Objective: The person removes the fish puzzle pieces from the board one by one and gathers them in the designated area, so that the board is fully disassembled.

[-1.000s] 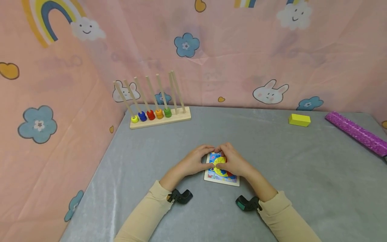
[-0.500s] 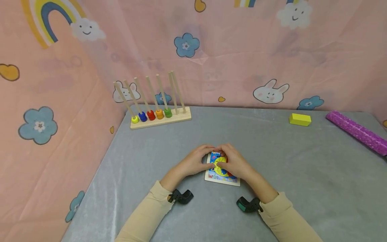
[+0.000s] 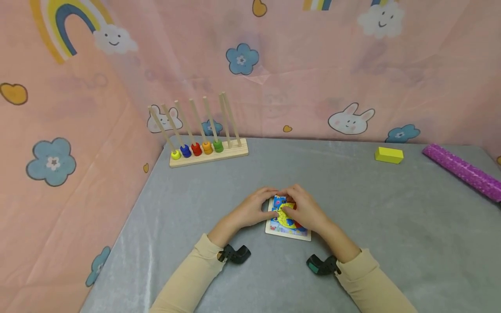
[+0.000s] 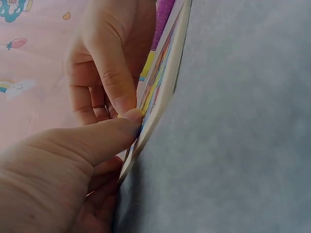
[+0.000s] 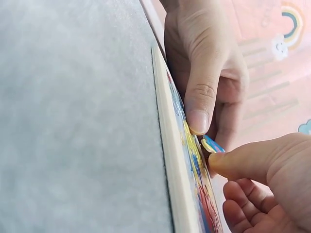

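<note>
Left rear: a peg rack (image 3: 238, 150) with coloured rings is being supported by the tabletop (image 3: 195, 195). Centre: a puzzle board (image 3: 287, 236) is being gripped on the tabletop by the left hand (image 3: 250, 210), thumb on its face, while a puzzle piece (image 5: 214, 144) is being pinched at the board by the right hand (image 3: 305, 211). Right rear: a yellow block (image 3: 389, 155), then a purple roll (image 3: 462, 171), are being carried too.

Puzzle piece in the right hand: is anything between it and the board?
Nothing visible stands between the piece and the board, though the left hand sits close beside the piece.
</note>
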{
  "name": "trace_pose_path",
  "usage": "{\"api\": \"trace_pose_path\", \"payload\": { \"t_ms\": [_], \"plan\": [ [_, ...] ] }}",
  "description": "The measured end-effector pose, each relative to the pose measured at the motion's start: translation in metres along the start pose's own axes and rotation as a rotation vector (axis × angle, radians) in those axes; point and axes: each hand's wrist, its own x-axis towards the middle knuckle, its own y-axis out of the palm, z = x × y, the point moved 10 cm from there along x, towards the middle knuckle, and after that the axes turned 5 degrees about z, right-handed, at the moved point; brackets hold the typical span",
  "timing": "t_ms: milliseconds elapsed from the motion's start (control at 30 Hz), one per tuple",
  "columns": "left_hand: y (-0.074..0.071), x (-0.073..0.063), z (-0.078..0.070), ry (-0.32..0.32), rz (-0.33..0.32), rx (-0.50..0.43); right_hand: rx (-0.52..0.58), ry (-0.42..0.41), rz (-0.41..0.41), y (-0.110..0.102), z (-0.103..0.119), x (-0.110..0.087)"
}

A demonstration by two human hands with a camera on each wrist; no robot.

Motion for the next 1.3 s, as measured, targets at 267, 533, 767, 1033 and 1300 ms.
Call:
{"api": "trace_pose_path", "payload": {
  "t_ms": [267, 533, 767, 1033, 1300],
  "plan": [
    [-0.001, 0.002, -0.004, 0.025, -0.004, -0.009, 0.051, 0.061, 0.006, -0.012, -0.01, 0.001],
    [-0.001, 0.0, -0.002, 0.013, -0.01, -0.016, 0.084, 0.094, 0.013, -0.029, -0.028, -0.003],
    [0.002, 0.0, 0.001, -0.002, -0.002, 0.016, 0.044, 0.141, -0.034, -0.063, -0.059, -0.019],
    [0.0, 0.0, 0.0, -0.003, 0.002, 0.012, -0.027, 0.214, -0.048, -0.099, -0.102, -0.035],
    [0.0, 0.0, -0.001, 0.001, 0.008, 0.014, -0.064, 0.261, -0.048, -0.12, -0.129, -0.043]
  ]
}}
